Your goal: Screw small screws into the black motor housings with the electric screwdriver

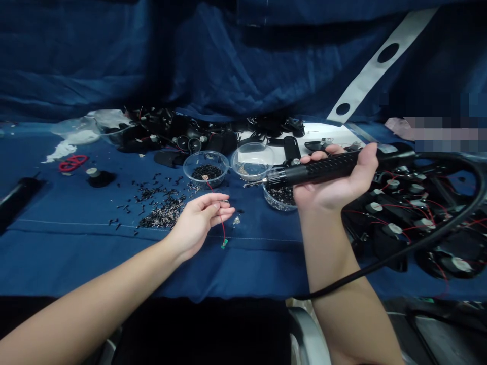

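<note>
My left hand (201,223) is closed in a pinch in the middle of the view, on a thin red wire (223,228). A small green circuit board (224,244) hangs from the wire's lower end; a small pale piece (206,178) shows at its upper end. Palm up, my right hand (338,190) is wrapped round a black electric screwdriver (323,166), whose bit points left. Below the bit stands a clear tub of screws (279,204). Left of my left hand lies a loose heap of small screws (163,213).
Two more clear tubs, one with dark screws (205,183) and one nearly see-through (253,175), stand behind my hands. Black housings with red wires (395,229) crowd the right side. A thick black cable (403,248) loops across my right forearm. Red cord (73,163) lies far left.
</note>
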A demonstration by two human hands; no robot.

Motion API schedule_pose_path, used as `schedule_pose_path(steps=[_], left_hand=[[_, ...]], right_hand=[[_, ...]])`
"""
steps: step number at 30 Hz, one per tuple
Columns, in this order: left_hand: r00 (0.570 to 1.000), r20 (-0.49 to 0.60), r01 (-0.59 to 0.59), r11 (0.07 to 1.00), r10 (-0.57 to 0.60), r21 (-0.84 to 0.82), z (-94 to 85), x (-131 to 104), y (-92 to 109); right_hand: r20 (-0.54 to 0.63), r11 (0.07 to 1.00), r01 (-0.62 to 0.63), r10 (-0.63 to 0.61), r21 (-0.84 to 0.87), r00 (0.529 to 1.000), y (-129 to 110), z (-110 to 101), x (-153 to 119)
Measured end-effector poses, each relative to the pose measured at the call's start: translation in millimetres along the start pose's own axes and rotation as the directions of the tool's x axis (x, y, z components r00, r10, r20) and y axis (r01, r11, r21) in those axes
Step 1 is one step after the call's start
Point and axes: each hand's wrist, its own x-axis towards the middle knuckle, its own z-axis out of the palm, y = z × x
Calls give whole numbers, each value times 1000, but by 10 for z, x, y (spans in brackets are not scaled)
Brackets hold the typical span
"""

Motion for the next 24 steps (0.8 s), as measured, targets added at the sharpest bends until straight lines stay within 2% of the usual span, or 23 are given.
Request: schedule_pose_path(steps=[4,6,8,11,12,13,14,15,16,18,20,22,24], left_hand=[[994,37,-110,968,105,226,-92,68,-28],[975,50,-215,875,215,434,-141,102,-19],[932,95,-320,669,350,671,-174,113,22],[821,212,-403,274,530,873,-176,81,132],[785,234,-410,198,573,890,-166,68,170],[765,236,-413,175,600,894,-153,59,202],[766,214,-411,207,606,888,-139,56,224],[787,166,-407,298,594,864,-126,58,235],[823,102,-394,432,559,811,-115,65,234],[900,-23,-334,721,436,607,-107,83,200],[953,-94,-239,904,289,355,-121,87,139],[981,-108,-133,968,158,211,-166,72,68],[993,-85,-54,970,76,236,-240,46,7]], right_hand=[[3,1000,-6,6,6,1000,-1,-7,12],[12,1000,-2,2,11,1000,2,-13,21],[15,1000,4,-4,14,1000,6,-15,27],[7,1000,15,-15,10,1000,10,-11,26],[4,1000,18,-18,12,1000,10,-8,24],[0,1000,20,-20,16,1000,11,-6,21],[-2,1000,18,-18,17,1000,12,-4,19],[-3,1000,14,-14,16,1000,15,-3,17],[-6,1000,11,-11,15,1000,18,-3,15],[-8,1000,3,-3,12,1000,29,-5,13],[-1,1000,-8,8,7,1000,43,-9,10],[14,1000,-17,17,1,1000,59,-13,4],[35,1000,-26,26,0,999,77,-17,-6]])
